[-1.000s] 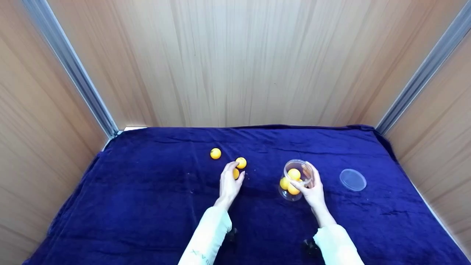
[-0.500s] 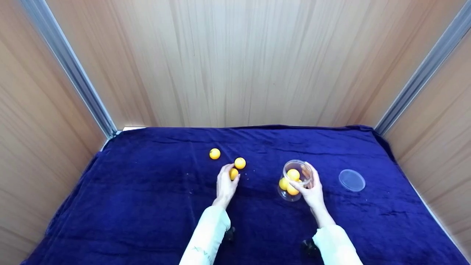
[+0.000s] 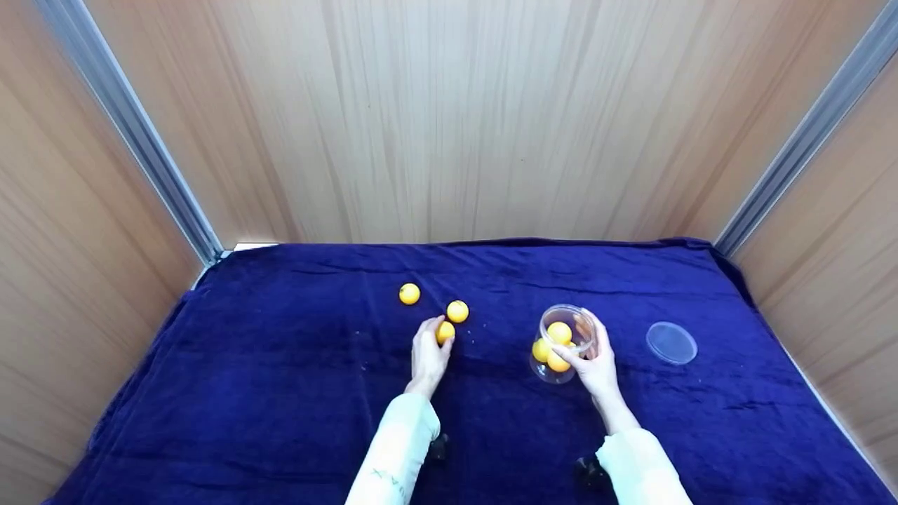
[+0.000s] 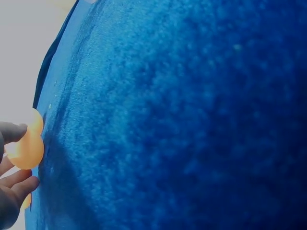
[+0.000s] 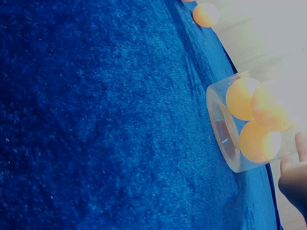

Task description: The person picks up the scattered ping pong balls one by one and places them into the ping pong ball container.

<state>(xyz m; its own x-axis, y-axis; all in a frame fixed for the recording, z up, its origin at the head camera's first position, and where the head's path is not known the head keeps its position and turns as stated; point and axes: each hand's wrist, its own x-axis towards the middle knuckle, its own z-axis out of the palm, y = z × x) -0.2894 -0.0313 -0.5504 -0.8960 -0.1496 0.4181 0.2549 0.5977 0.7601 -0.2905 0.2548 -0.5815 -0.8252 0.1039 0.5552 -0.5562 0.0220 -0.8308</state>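
Observation:
My left hand point(image 3: 429, 349) pinches a yellow ball point(image 3: 445, 332) between thumb and fingers just above the blue cloth point(image 3: 280, 393); the left wrist view shows that ball point(image 4: 26, 146) at my fingertips. Two more yellow balls lie on the cloth, one point(image 3: 457, 311) just beyond the hand and one point(image 3: 409, 293) farther to the left. My right hand point(image 3: 596, 361) grips a clear plastic jar point(image 3: 565, 344) tilted toward the left, with three yellow balls point(image 5: 254, 117) inside it.
A clear round lid point(image 3: 671, 342) lies flat on the cloth to the right of the jar. Wooden walls with metal corner strips point(image 3: 133, 133) enclose the table on the left, back and right.
My left hand has closed on the ball and drawn slightly back toward me. The jar and my right hand have barely moved.

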